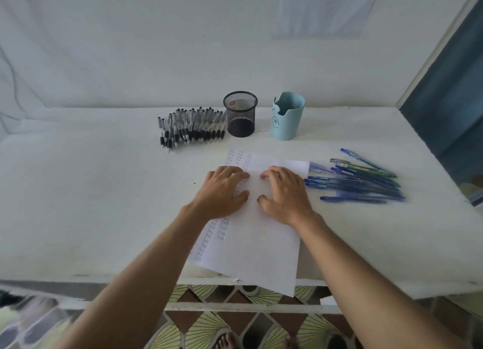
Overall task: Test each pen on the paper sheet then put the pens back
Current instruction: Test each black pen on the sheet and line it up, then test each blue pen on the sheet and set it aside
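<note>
Lying near the worktop's (104,191) back edge, black pens (192,127) sit left of a mesh cup (240,118) and blue holder (287,118). My left hand (222,189) and right hand (283,191) press the paper sheet (261,244) at the front edge, fingers (236,172) spread flat; blue pens (358,181) lie just right.

A: What do the hands cover?
B: The left grip (222,189) and right grip (285,191) lie flat on the paper sheet (261,244), hiding the writing beneath.
A: The top rows?
B: Too small to read, like the print on the blue pens (360,181).
A: Inside the mesh cup (240,118)?
B: Something reddish, unclear. The feet (227,341) are cut off by the bottom edge.
</note>
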Action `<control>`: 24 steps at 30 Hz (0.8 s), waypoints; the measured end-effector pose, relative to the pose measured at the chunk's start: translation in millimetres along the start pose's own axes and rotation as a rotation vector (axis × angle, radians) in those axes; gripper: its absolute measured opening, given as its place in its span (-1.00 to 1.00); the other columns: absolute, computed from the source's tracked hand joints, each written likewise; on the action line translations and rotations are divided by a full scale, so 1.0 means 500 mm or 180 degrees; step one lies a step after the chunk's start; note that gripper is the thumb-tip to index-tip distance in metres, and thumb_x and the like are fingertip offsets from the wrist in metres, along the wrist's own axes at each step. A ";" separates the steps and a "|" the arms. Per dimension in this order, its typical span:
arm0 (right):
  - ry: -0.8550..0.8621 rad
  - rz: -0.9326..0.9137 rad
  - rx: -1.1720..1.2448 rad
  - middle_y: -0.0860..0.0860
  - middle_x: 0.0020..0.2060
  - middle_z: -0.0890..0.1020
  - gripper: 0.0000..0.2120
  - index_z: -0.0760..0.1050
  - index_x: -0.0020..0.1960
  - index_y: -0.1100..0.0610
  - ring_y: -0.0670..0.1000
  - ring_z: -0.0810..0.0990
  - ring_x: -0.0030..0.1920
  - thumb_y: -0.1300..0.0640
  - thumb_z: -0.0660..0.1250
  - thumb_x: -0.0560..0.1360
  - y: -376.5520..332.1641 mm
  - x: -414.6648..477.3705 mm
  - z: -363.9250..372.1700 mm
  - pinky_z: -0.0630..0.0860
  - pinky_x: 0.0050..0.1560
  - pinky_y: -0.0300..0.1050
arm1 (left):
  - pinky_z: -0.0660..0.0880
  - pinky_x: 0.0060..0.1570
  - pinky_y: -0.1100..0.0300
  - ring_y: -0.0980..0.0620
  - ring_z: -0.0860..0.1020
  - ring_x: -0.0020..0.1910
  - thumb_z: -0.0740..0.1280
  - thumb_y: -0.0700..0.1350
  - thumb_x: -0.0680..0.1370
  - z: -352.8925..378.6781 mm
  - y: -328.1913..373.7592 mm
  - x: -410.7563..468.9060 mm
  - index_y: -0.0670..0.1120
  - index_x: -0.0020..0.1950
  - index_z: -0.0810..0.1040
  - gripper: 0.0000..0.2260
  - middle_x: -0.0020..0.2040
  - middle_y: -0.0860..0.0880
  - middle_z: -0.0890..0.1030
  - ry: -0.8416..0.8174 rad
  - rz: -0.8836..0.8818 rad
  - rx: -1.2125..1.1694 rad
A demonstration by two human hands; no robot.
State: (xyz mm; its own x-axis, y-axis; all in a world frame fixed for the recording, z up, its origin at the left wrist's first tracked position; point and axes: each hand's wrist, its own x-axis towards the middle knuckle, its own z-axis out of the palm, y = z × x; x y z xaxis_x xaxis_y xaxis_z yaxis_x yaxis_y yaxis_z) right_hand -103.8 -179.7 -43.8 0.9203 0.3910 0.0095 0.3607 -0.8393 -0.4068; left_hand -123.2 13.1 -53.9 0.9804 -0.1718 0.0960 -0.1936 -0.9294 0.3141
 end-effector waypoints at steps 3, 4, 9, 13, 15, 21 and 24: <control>-0.0024 0.0060 -0.0197 -0.06 0.39 0.39 -0.33 0.38 0.37 0.02 0.03 0.28 0.42 -0.14 0.14 0.29 0.004 -0.022 -0.012 0.18 0.34 0.02 | 0.16 0.40 0.06 0.01 0.25 0.47 0.26 0.11 0.59 0.006 0.013 0.001 0.04 0.47 0.40 -0.54 0.45 0.05 0.39 -0.0003 0.0099 0.0043; -0.0131 0.0049 -0.0217 -0.06 0.43 0.35 -0.30 0.35 0.41 0.01 0.02 0.26 0.45 -0.15 0.13 0.29 0.007 -0.025 -0.017 0.17 0.36 0.03 | 0.16 0.40 0.05 0.01 0.25 0.47 0.26 0.10 0.59 0.006 0.016 0.001 0.04 0.48 0.40 -0.54 0.45 0.04 0.39 -0.0003 0.0104 0.0040; -0.0560 -0.0157 -0.0129 -0.01 0.59 0.15 -0.34 0.20 0.56 0.02 0.01 0.07 0.58 -0.05 0.27 0.51 0.033 -0.033 -0.028 0.03 0.52 0.00 | 0.11 0.42 0.08 0.03 0.23 0.48 0.25 0.16 0.59 0.003 0.019 0.004 0.06 0.47 0.38 -0.54 0.47 0.07 0.37 -0.0019 0.0057 0.0076; -0.0303 -0.0328 0.0110 0.06 0.51 0.35 -0.42 0.33 0.50 0.12 0.09 0.23 0.54 -0.04 0.26 0.52 0.048 -0.056 -0.016 0.12 0.55 -0.01 | 0.15 0.42 0.06 -0.01 0.24 0.47 0.25 0.15 0.57 0.003 0.032 0.006 0.02 0.46 0.37 -0.52 0.47 0.03 0.36 -0.0057 -0.0010 0.0067; -0.0019 -0.0445 0.0172 0.07 0.39 0.51 -0.43 0.46 0.39 0.16 0.12 0.37 0.45 -0.06 0.16 0.46 0.049 -0.065 -0.010 0.22 0.50 0.00 | 0.16 0.42 0.04 -0.03 0.23 0.47 0.25 0.09 0.55 0.002 0.044 0.010 -0.01 0.46 0.37 -0.51 0.46 0.00 0.36 -0.0053 -0.0045 0.0051; 0.0830 -0.0262 0.0536 -0.02 0.16 0.64 -0.63 0.61 0.17 0.11 0.01 0.48 0.28 0.12 0.25 0.41 0.076 -0.092 -0.018 0.19 0.31 -0.23 | 0.20 0.35 0.01 -0.06 0.28 0.42 0.29 -0.12 0.52 0.014 0.113 0.037 -0.02 0.39 0.45 -0.59 0.40 -0.02 0.44 0.0148 0.0075 -0.0215; 0.1409 -0.0009 0.0576 -0.05 0.06 0.66 -0.65 0.63 0.08 0.08 0.04 0.54 0.18 0.10 0.20 0.38 0.126 -0.109 -0.036 0.37 0.24 -0.05 | 0.23 0.25 0.03 -0.07 0.34 0.35 0.30 -0.13 0.52 0.027 0.162 0.063 -0.01 0.30 0.52 -0.66 0.32 -0.01 0.50 0.0252 0.0266 -0.0364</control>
State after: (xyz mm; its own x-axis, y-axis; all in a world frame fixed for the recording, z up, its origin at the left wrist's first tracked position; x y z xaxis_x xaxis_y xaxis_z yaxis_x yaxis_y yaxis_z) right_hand -128.6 -260.6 -53.8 0.9095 0.1616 0.3831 0.3674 -0.7438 -0.5584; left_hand -107.3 -72.0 -38.1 0.9557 -0.2166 0.1992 -0.2817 -0.8689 0.4070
